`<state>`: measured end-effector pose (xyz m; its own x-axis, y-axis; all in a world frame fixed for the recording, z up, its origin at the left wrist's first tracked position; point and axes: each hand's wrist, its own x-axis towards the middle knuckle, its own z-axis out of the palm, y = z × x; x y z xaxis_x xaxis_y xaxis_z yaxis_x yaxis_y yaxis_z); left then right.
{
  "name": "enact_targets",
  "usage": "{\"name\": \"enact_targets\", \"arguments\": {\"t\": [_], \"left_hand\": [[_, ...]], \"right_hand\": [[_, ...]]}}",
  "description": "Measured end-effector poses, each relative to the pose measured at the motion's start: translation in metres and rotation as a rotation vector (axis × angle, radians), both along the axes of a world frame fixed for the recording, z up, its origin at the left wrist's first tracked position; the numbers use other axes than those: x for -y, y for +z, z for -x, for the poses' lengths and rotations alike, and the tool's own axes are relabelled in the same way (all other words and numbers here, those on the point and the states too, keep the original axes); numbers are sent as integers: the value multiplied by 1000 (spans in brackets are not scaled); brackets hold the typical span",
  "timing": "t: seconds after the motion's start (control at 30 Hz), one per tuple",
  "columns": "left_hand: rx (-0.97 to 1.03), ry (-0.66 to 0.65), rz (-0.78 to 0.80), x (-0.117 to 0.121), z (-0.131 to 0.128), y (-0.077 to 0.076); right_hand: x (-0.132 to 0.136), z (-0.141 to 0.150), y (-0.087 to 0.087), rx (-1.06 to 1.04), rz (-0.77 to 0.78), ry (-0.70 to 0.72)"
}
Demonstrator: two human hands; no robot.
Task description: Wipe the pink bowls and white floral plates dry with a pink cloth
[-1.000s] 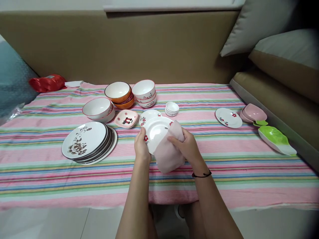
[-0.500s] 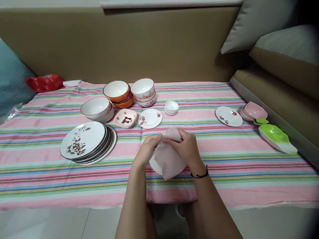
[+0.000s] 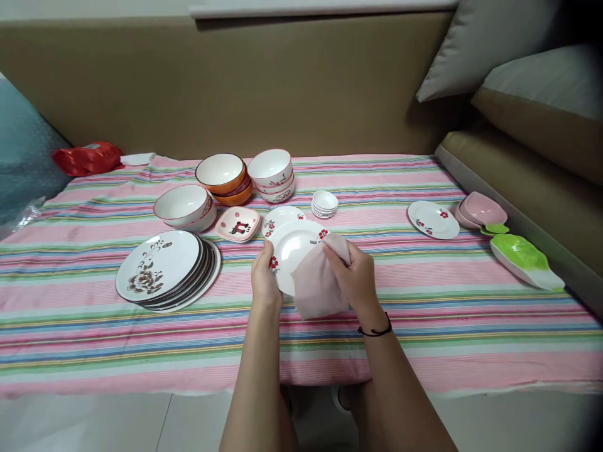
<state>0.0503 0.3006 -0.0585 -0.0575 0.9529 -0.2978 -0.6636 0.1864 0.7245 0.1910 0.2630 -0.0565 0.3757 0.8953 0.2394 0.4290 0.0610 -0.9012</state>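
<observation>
My left hand (image 3: 264, 276) grips the left rim of a small white plate with red flowers (image 3: 293, 246), held tilted above the striped cloth. My right hand (image 3: 355, 276) presses a pale pink cloth (image 3: 315, 285) against the plate's lower right part, covering that side. A black band circles my right wrist. Just behind the held plate lies a matching flowered plate (image 3: 277, 218), partly hidden by it.
On the striped tablecloth (image 3: 424, 301) stand a stack of large flower plates (image 3: 162, 267), a white bowl (image 3: 183, 206), orange bowls (image 3: 223, 176), stacked white bowls (image 3: 272, 172), a pink square dish (image 3: 238, 224), tiny saucers (image 3: 325, 204), another flowered plate (image 3: 433, 220), pink dishes (image 3: 480, 212) and a green leaf dish (image 3: 525, 260).
The plate was turned face down under the cloth half a second ago; now it faces up again, lifted slightly farther away, with my left hand back on its rim.
</observation>
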Motion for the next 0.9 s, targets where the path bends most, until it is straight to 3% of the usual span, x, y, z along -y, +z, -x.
{"name": "enact_targets", "arguments": {"t": [0.2,0.33,0.43,0.6,0.7,0.8,0.9], "left_hand": [[-131,-255,-4,5,12,4],[-176,-394,-9,6,17,4],[-143,-328,-20,5,16,4],[38,29,25,1,0,3],[65,169,3,-4,-4,1],[-16,199,-66,-8,2,-1],[-167,16,-139,-6,13,-1]], "right_hand": [[0,-8,2,-79,-4,-54],[1,-10,3,-150,44,10],[0,-9,3,-154,42,49],[-2,-2,4,-170,56,53],[-3,7,3,-136,58,56],[-3,10,2,-105,35,54],[-4,5,1,-97,12,42]]}}
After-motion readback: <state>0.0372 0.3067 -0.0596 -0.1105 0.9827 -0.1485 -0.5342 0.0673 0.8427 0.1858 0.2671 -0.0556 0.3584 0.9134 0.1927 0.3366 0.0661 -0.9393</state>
